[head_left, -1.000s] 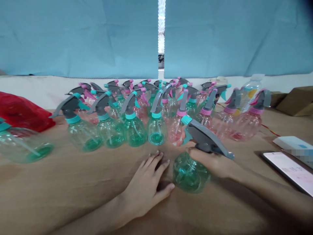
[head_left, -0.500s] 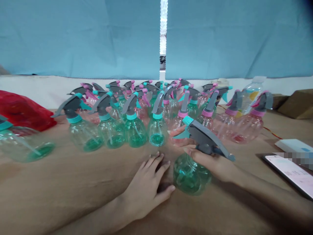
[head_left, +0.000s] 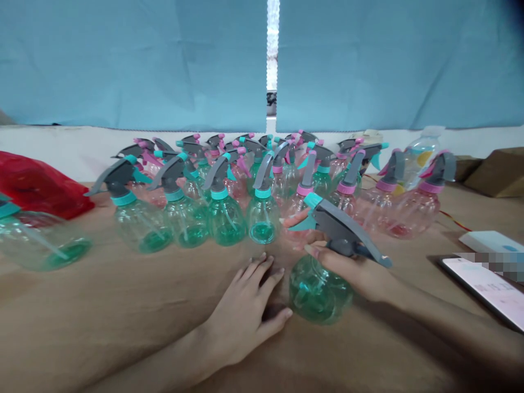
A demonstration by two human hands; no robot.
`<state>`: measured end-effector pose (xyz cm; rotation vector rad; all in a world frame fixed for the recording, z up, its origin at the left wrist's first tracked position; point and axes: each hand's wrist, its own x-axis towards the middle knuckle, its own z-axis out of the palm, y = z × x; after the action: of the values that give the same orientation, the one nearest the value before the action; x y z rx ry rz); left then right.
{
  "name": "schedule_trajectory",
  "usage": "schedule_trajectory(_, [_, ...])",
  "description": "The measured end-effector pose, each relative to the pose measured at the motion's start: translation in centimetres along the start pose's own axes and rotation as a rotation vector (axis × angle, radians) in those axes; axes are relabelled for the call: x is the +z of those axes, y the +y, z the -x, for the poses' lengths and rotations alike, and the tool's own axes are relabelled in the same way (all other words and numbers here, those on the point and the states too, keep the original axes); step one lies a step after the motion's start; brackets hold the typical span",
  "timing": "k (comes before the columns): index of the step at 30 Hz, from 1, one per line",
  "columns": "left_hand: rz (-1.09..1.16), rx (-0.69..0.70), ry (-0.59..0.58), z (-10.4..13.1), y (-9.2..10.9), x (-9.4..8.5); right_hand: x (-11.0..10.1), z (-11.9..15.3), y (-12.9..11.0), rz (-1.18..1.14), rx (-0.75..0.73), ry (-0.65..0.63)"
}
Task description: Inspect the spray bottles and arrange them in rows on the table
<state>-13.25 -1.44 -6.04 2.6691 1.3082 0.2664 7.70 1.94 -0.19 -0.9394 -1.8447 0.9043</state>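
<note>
My right hand (head_left: 347, 267) grips a green spray bottle (head_left: 319, 297) around its neck, just under the grey trigger head with its turquoise nozzle. The bottle leans a little, its nozzle pointing up and to the left. Flat on the tabletop, fingers spread, my left hand (head_left: 249, 305) lies to the left of that bottle and holds nothing. Beyond my hands stands a front row of spray bottles, among them a green one (head_left: 263, 218) with a turquoise collar and a pink one (head_left: 403, 215) with a pink collar.
More green and pink spray bottles crowd behind the front row. Another green bottle (head_left: 41, 240) stands at far left, near a red plastic bag (head_left: 41, 183). To the right are a phone (head_left: 483, 284), a white box (head_left: 491, 243), a clear jug (head_left: 423, 150) and a brown carton (head_left: 505, 172).
</note>
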Motion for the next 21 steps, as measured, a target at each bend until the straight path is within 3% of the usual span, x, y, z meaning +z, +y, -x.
schedule_trajectory(21, [-0.005,-0.015,-0.009,-0.01,0.10,-0.07,-0.10,0.09,0.24,0.022,0.027,-0.006])
